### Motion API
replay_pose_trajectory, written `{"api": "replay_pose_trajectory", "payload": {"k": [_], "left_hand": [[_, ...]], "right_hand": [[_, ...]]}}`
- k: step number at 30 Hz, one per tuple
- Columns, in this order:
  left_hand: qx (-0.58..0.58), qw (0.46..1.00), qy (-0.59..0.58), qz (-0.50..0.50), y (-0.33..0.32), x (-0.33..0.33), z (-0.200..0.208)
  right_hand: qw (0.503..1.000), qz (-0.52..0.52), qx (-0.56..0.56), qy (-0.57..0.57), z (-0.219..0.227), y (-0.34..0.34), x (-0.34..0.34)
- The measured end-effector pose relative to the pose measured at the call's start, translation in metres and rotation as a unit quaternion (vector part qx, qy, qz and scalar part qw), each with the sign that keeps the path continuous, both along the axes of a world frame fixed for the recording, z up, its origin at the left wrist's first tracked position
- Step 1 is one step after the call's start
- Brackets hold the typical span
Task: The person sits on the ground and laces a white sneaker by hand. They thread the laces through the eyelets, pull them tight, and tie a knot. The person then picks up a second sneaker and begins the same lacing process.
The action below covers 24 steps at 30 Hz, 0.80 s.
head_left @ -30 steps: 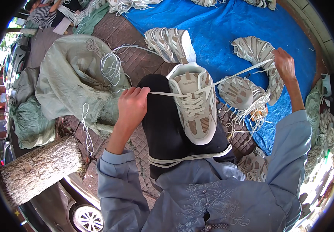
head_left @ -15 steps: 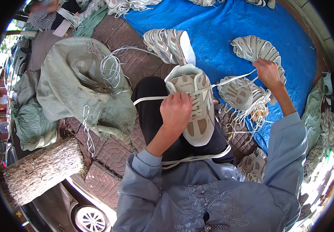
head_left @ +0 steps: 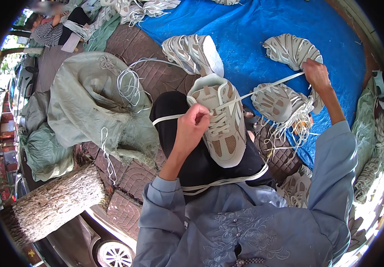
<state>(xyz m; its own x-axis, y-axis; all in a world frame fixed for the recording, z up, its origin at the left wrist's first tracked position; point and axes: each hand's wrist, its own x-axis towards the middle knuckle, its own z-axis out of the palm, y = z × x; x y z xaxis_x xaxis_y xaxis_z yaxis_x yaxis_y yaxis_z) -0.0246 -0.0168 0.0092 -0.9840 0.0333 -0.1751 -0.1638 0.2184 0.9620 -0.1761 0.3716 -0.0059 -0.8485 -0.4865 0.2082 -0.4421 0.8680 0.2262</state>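
A beige and white sneaker (head_left: 225, 149) rests on my lap, toe pointing toward me, its lower eyelets laced. At the upper eyelets my left hand (head_left: 193, 122) pinches the cream shoelace (head_left: 270, 85) against the shoe. My right hand (head_left: 316, 74) is out to the right, closed on the lace, which runs taut between the shoe and my fingers. Another stretch of lace leaves my left hand leftward over my dark trouser leg (head_left: 169, 104) and loops across my lap.
Several more sneakers (head_left: 290, 51) lie on a blue tarp (head_left: 245, 26) ahead. Loose laces (head_left: 290, 133) bunch at the right. A pale green sack (head_left: 80, 89) and a tree trunk (head_left: 58, 200) are at the left. Another person (head_left: 52, 31) sits at the far left.
My right hand has moved outward and slightly up, drawing the lace longer and straighter. My left hand has stayed near the eyelets, its fingers now pinched together.
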Motion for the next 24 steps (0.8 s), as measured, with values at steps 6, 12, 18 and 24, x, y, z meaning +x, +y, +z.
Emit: {"api": "replay_pose_trajectory", "payload": {"k": [6,12,18,24], "left_hand": [[0.077,0.986,-0.093,-0.115,-0.028,-0.017,0.012],[0.128,0.965,-0.203,-0.107,-0.035,-0.018,0.019],[-0.029,0.968,-0.216,-0.121,-0.027,-0.018,0.027],[-0.083,0.954,-0.216,-0.191,-0.020,-0.036,0.036]], "right_hand": [[1.000,0.019,-0.010,-0.021,0.002,-0.015,0.001],[0.999,0.005,-0.003,-0.039,-0.003,-0.017,0.004],[0.999,0.010,0.030,0.020,0.008,-0.002,-0.007],[0.991,0.037,0.008,0.128,0.068,0.014,-0.027]]}}
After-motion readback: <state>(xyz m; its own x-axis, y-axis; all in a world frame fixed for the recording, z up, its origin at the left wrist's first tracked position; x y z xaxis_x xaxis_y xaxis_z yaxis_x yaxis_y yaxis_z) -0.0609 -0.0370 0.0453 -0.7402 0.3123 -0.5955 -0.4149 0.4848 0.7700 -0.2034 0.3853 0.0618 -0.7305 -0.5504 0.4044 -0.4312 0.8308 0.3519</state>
